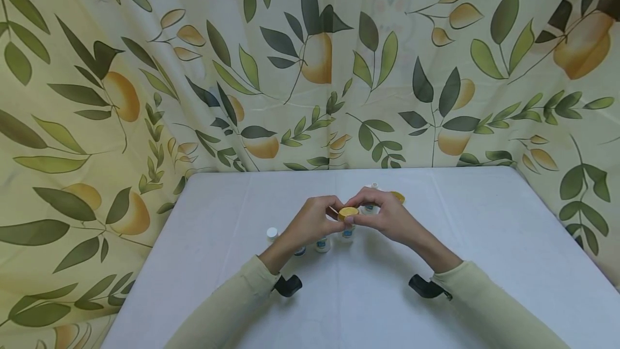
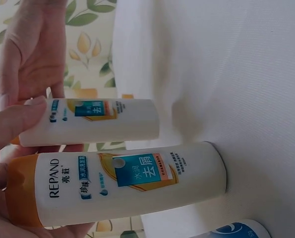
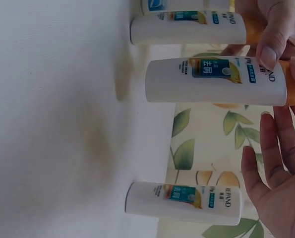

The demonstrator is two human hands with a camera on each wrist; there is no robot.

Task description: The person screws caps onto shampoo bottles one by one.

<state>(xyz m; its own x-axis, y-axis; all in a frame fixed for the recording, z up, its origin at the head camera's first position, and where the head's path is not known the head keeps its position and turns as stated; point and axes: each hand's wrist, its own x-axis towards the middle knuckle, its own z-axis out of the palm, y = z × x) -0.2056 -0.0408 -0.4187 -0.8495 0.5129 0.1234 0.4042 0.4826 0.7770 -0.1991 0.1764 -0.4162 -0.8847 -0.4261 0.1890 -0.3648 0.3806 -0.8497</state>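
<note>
Both hands hold a white shampoo bottle (image 1: 347,234) with an orange cap (image 1: 349,212) near the middle of the table. My left hand (image 1: 310,222) pinches it below the cap, the thumb (image 2: 18,116) flat along its shoulder. From the other side my right hand (image 1: 385,214) pinches the cap between thumb and fingers. Its other fingers (image 3: 271,153) spread behind. The bottle's base sits apart from its shadow. A matching capped shampoo bottle (image 2: 132,183) stands under the left hand. Beyond the right hand stands another shampoo bottle (image 3: 184,203), its top showing white.
Left of the hands stand a white-capped bottle (image 1: 272,234) and a blue-labelled bottle (image 2: 236,230). A loose orange piece (image 1: 398,196) shows behind the right hand. The white-covered table (image 1: 368,306) runs back to a leaf-patterned curtain (image 1: 290,69). Black wrist mounts (image 1: 289,286) hang below the sleeves.
</note>
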